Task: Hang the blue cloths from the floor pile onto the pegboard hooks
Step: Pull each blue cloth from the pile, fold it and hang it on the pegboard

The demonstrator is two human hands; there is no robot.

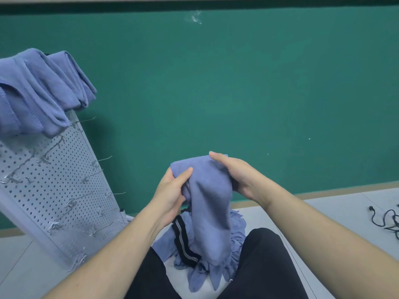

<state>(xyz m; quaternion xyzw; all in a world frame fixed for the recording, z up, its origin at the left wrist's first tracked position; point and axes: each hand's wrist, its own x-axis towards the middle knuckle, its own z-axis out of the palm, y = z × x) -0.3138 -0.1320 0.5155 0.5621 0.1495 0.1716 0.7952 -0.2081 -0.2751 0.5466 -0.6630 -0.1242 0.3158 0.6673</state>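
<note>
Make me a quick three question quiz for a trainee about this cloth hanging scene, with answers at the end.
1. True or false: both hands grip the lifted cloth.
2. Where do the hung cloths sit on the pegboard: A top, B middle, C bottom?
3. What lies on the floor at far right?

Key
1. True: the left hand and right hand each hold its top edge, above the pile.
2. A.
3. A black cable.

Held cloth (pixel 210 190): plain periwinkle blue; floor pile (pixel 235 240) same blue, with one black, grey-striped band (pixel 185 242). Pegboard (pixel 54 180): pale grey, dark-dotted. Wall (pixel 237 83): solid green.
</note>
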